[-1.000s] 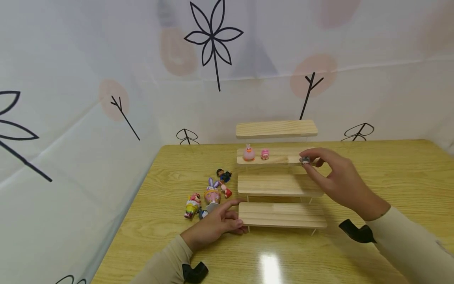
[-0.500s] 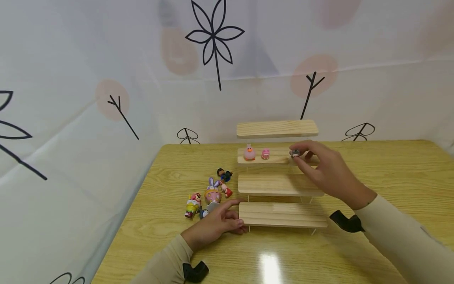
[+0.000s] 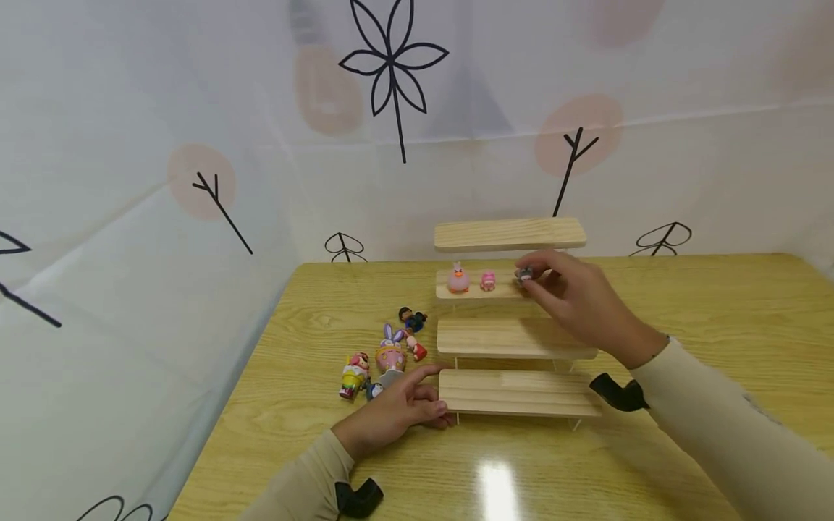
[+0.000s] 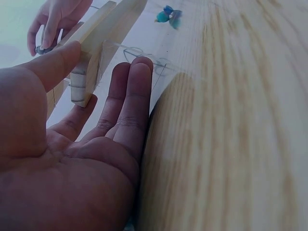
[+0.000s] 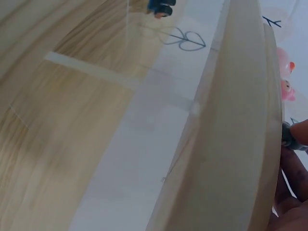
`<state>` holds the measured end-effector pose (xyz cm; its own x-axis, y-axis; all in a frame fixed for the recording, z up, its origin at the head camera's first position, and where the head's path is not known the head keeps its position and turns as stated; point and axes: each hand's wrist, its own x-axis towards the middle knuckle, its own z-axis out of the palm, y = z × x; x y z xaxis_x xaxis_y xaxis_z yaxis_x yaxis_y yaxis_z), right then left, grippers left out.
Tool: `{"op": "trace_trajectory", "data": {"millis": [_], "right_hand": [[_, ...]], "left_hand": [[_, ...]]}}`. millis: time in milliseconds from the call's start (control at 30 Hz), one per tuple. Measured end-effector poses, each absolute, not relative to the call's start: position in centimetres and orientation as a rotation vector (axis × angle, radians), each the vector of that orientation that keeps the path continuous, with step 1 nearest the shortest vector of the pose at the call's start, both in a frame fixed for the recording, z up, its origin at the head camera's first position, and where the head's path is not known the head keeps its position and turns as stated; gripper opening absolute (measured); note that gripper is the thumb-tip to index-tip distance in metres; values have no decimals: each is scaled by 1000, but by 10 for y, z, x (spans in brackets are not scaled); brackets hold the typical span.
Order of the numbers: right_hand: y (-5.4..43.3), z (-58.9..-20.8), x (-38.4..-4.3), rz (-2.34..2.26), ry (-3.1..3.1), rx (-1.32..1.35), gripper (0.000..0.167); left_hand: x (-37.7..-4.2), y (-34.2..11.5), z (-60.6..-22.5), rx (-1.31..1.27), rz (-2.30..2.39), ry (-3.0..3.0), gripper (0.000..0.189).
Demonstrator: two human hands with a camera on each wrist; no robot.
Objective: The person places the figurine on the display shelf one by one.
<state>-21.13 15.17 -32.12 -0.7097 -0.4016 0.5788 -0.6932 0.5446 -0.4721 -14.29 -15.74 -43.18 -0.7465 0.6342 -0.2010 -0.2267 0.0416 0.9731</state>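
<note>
My right hand pinches a small grey figurine between thumb and fingertips, right at the third tier up of a wooden display shelf. On that same tier, to the left, stand a pink duck figurine and a smaller pink figurine. My left hand holds the left end of the lowest tier; in the left wrist view, thumb and a finger lie on either side of the board's end. At the edge of the right wrist view, the grey figurine is partly covered by fingers.
Left of the shelf, several figurines lie on the wooden table: a rabbit-eared one, a yellow-and-pink one, a dark-haired one, one in red. A grey-blue one is partly behind my left hand. A patterned cloth hangs behind.
My right hand has moved left along the third tier with the grey figurine, bringing it closer to the small pink one. My left hand has stayed at the lowest tier's end.
</note>
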Motion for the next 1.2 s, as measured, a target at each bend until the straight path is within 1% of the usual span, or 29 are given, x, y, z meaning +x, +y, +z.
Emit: {"op": "trace_trajectory", "data": {"millis": [433,1200], "right_hand": [[146,-323,-215,990,-2456,834,24],[146,-327,-217,985,-2455,865,33]], "left_hand": [[-144,-157,-429,433,1766,1690,69],[-143,-157,-430,435,1764,1701,68]]}}
